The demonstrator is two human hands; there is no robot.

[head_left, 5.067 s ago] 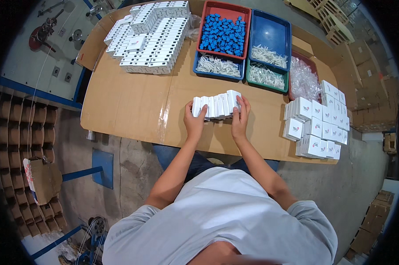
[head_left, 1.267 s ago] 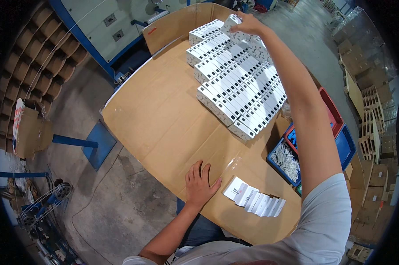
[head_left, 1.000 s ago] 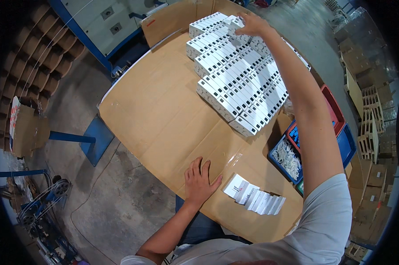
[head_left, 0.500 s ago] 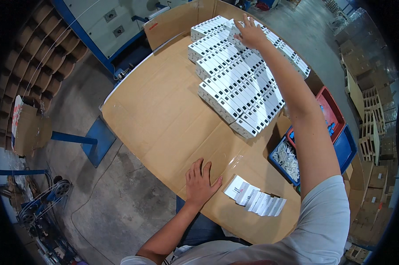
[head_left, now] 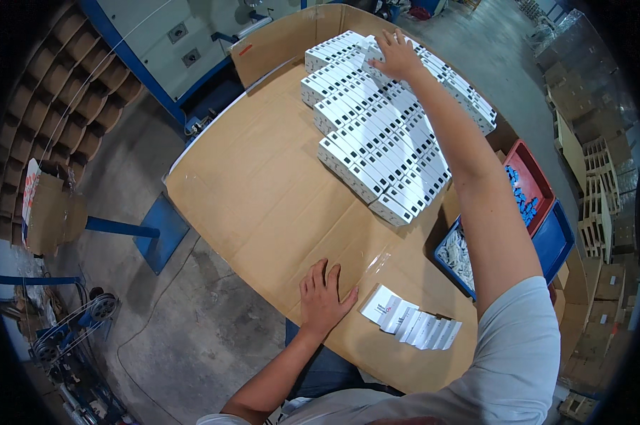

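My left hand (head_left: 323, 300) lies flat on the near edge of the cardboard-covered table (head_left: 242, 177), fingers spread, holding nothing. To its right is a folded white printed leaflet (head_left: 399, 316), its creased panels fanned out. My right arm stretches to the far side of a large block of slim white boxes (head_left: 376, 134) packed in rows, with small dark square marks on their tops. There my right hand (head_left: 399, 59) rests with fingers apart against the boxes, beside a white piece (head_left: 372, 52) that sits higher than the rest. Its palm side is hidden.
Right of the boxes, partly behind my forearm, are a blue bin (head_left: 456, 256) of small white pieces and a red tray (head_left: 539, 185) with small blue parts. An upright cardboard wall (head_left: 284, 41) borders the table's far edge. A blue metal stand (head_left: 161, 230) is on the floor at left.
My right hand has shifted slightly down and its fingers have drawn in a little at the boxes. My right forearm has moved left, showing more blue parts. The left hand keeps its place.
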